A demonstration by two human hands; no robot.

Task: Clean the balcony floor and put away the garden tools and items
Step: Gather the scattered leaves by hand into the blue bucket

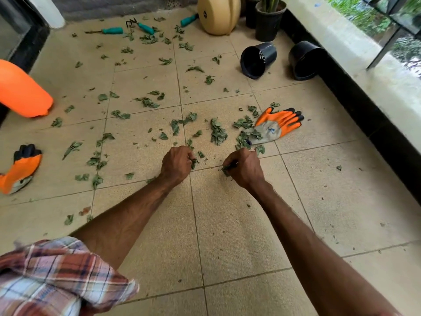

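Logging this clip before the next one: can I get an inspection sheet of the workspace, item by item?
Surface: tiled floor, green leaves scattered across it.
Job's things: teal-handled tools by the far wall; orange glove right of the hands, second glove at the left edge; two black pots on their sides.
Clutter: orange container, left; tan container and potted plant, far end.
Hands: left hand and right hand each grip leaves.
Cables: nothing seen.
Surroundings: ledge on the right, greenery beyond.

Home balcony: tiled floor [227, 236], plant pots [258, 59]
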